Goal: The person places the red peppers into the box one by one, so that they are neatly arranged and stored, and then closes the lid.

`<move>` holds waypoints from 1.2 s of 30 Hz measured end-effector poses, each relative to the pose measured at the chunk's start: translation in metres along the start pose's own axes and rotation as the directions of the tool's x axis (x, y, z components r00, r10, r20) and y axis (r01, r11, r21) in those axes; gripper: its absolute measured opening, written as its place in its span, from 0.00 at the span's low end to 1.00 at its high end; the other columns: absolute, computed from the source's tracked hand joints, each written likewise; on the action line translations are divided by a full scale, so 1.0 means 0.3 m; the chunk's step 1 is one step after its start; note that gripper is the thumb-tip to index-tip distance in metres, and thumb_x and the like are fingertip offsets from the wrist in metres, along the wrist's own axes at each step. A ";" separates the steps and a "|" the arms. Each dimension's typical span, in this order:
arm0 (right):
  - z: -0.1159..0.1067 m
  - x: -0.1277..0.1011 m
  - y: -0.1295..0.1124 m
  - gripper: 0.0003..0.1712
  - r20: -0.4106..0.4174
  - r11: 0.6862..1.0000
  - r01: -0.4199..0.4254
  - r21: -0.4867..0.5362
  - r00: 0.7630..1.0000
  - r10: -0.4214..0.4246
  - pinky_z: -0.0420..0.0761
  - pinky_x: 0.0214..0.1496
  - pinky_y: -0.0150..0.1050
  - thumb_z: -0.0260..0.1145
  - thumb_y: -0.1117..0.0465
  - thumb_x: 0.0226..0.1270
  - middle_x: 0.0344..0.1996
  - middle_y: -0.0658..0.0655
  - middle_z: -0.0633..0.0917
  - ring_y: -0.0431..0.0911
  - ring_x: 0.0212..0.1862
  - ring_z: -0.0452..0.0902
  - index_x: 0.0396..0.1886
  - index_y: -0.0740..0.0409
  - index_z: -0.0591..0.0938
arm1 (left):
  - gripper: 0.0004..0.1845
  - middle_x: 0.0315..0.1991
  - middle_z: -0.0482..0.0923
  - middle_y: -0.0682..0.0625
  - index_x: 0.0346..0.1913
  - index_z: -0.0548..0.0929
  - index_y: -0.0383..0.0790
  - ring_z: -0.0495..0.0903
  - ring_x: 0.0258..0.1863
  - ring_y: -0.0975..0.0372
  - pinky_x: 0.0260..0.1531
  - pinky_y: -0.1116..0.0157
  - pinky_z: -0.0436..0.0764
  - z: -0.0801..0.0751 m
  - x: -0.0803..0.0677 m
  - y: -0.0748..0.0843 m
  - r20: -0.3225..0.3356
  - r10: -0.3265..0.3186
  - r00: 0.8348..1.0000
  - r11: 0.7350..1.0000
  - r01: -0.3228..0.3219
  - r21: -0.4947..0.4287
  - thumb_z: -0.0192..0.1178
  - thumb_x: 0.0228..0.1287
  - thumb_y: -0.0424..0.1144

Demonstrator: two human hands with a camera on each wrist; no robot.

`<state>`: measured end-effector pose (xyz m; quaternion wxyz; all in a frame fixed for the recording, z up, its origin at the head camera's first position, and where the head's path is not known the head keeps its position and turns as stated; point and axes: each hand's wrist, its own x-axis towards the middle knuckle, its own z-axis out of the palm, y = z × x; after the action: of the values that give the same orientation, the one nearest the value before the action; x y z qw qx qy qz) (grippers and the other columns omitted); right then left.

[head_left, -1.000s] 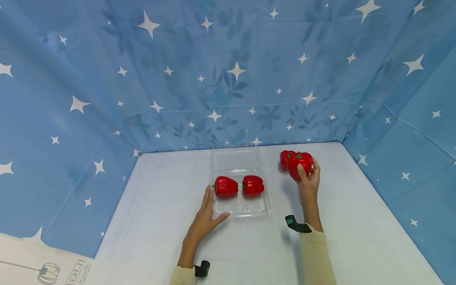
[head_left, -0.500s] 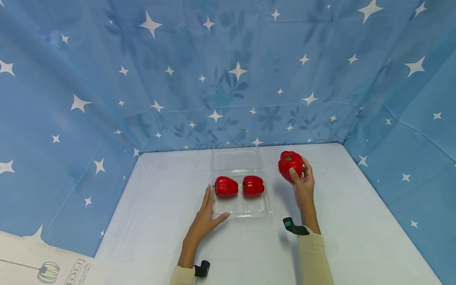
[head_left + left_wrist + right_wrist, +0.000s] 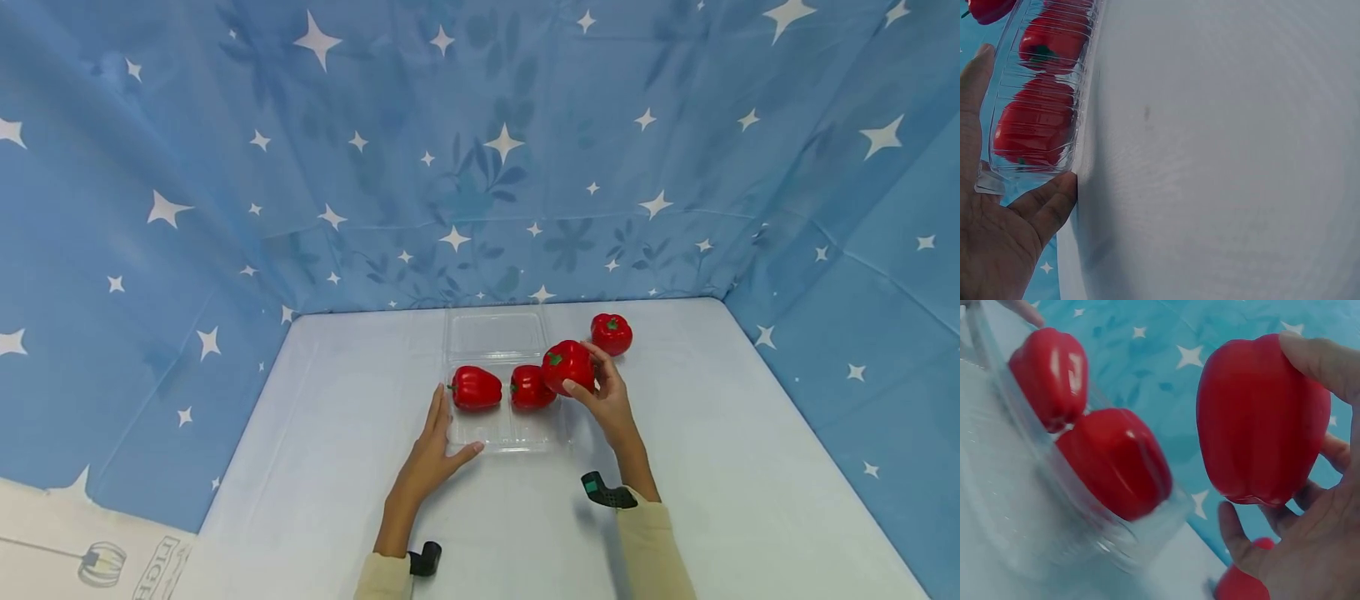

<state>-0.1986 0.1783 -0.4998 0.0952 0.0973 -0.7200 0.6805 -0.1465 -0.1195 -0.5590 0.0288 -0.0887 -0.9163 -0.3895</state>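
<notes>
My right hand (image 3: 609, 402) grips a red bell pepper (image 3: 1261, 419) with a green stem, thumb on one side and fingers on the other. In the head view this pepper overlaps the right edge of a clear plastic clamshell container (image 3: 480, 435). Two more red bell peppers lie on their sides in the container's far half, one at left (image 3: 476, 388) and one at right (image 3: 529, 388). Along the container's left side and near corner rests my left hand (image 3: 429, 462), fingers straight and thumb spread; the left wrist view shows its fingertips (image 3: 1067, 182) against the plastic.
Another red bell pepper (image 3: 611, 334) stands at the back right of the white table (image 3: 750, 467). The container's lid (image 3: 497, 333) lies folded back toward the rear edge. A blue star-patterned curtain (image 3: 480, 167) hangs behind and at both sides.
My right hand has carried its bell pepper left and toward me, to the container's right edge. The pepper behind it has come into full view. My left hand has stayed in place.
</notes>
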 end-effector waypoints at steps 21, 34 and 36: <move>0.197 -0.061 -0.004 0.44 0.180 0.929 0.199 -0.311 0.972 -0.148 0.78 0.48 0.44 0.74 0.49 0.43 0.56 0.47 0.73 0.44 0.54 0.70 0.62 0.43 0.66 | 0.58 0.71 0.32 0.60 0.71 0.38 0.48 0.58 0.65 0.54 0.55 0.52 0.68 -0.002 0.003 -0.004 -0.001 0.040 0.999 0.998 -0.040 -0.040 0.60 0.45 0.66; 0.294 -0.085 0.026 0.43 0.293 0.854 0.293 -0.431 0.940 -0.174 0.79 0.46 0.44 0.73 0.41 0.40 0.51 0.44 0.72 0.42 0.54 0.68 0.59 0.46 0.70 | 0.59 0.72 0.35 0.56 0.71 0.38 0.47 0.60 0.64 0.52 0.51 0.54 0.72 -0.013 0.001 -0.003 0.000 0.068 0.998 0.993 -0.068 -0.099 0.61 0.43 0.66; 0.304 -0.089 0.031 0.43 0.300 0.841 0.304 -0.448 0.937 -0.179 0.79 0.46 0.44 0.73 0.41 0.40 0.49 0.45 0.72 0.42 0.53 0.69 0.58 0.47 0.70 | 0.59 0.72 0.36 0.57 0.71 0.39 0.46 0.59 0.64 0.52 0.52 0.54 0.72 -0.015 0.001 -0.003 0.001 0.067 0.998 0.993 -0.067 -0.098 0.61 0.43 0.66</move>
<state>-0.1759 0.0880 -0.5209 0.1124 0.2444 -0.8559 0.4417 -0.1472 -0.1233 -0.5563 0.0353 -0.1216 -0.8926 -0.4326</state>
